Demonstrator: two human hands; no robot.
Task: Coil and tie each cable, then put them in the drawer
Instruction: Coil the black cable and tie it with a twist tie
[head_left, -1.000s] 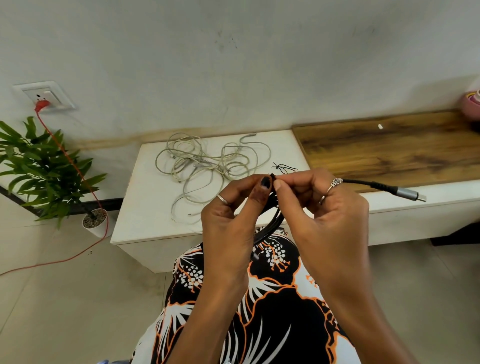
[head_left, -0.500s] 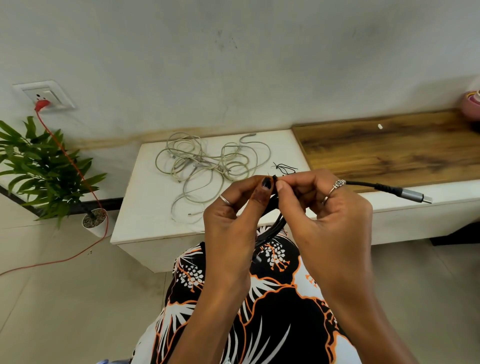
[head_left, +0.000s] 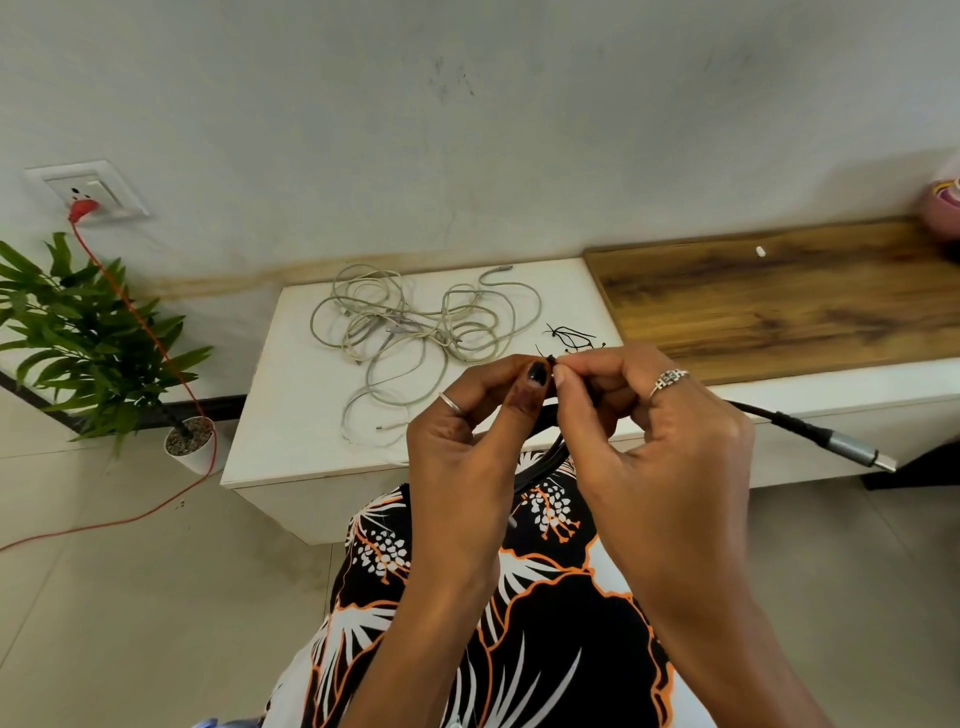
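Left hand (head_left: 462, 447): we pinch the thin black tie (head_left: 548, 357).
Right hand (head_left: 660, 441): we pinch the tie too, on the black cable (head_left: 795, 423).
Far: grey cables (head_left: 415, 327) lie tangled.

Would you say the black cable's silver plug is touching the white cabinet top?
Apart. In the head view the silver plug hangs in the air off the right hand, in front of the white cabinet top's edge.

Counter (head_left: 291, 415): far-centre taken up by a loose tangle of grey cables (head_left: 415, 332); a few thin black ties (head_left: 571, 335) lie just right of it. Bare white strip along the left and near edges. Wooden section (head_left: 779, 301) to the right is open apart from a small white speck (head_left: 761, 251) and a pink object (head_left: 943, 205) at far right. On the floor left: potted plant (head_left: 93, 338), red cord (head_left: 130, 306) trailing from the wall socket (head_left: 88, 195).
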